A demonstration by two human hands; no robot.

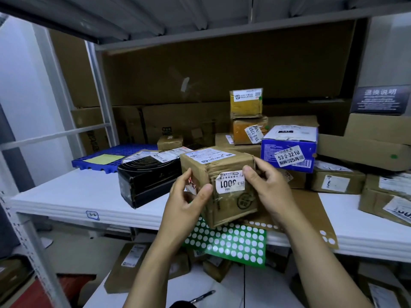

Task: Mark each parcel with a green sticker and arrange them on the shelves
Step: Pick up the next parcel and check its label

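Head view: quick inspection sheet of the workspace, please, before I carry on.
Surface: white shelf, partly covered.
Job's things: brown parcel held over the green sticker sheet, which overhangs the shelf edge.
Clutter: black box, blue box, yellow parcel bearing a green dot, blue mat.
Grippers: left hand and right hand both grip the brown parcel.
Cables: nothing seen.
Surroundings: cardboard backing; parcels and a pen below.

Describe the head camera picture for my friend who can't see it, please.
A person's left-hand grip and right-hand grip hold a brown cardboard parcel above a green sticker sheet at the front edge of the white shelf. A black box, a blue box and more cardboard parcels sit on the shelf behind.
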